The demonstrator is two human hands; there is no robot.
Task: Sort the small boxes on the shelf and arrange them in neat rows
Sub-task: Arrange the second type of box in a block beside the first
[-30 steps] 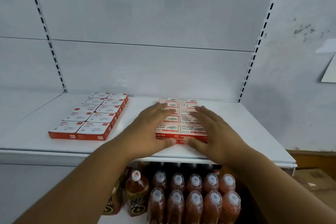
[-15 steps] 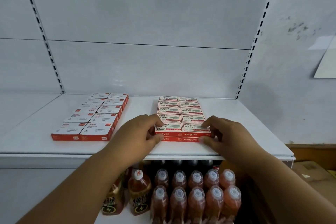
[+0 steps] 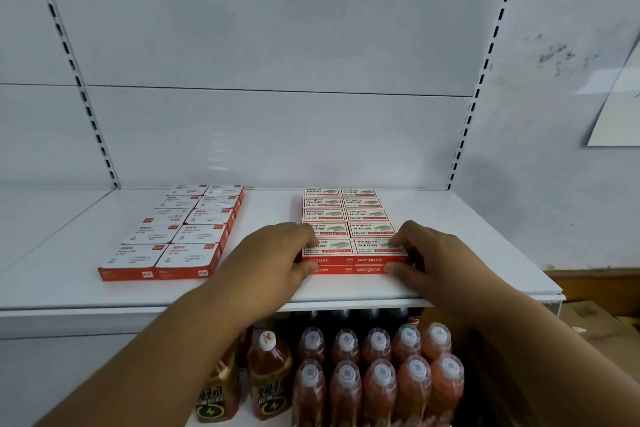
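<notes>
On the white shelf (image 3: 450, 253), the left hand (image 3: 277, 260) and right hand (image 3: 433, 256) pinch the front staple boxes (image 3: 353, 253) with curled fingers. These small stiff cartons look light but dense and apt to slide, so gripping the outer ends seems best.

The staple boxes (image 3: 353, 218) read "wenguxe" and "24/6".

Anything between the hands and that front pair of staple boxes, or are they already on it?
Nothing visible. The left hand and right hand already grip the ends of the front staple boxes.
</notes>
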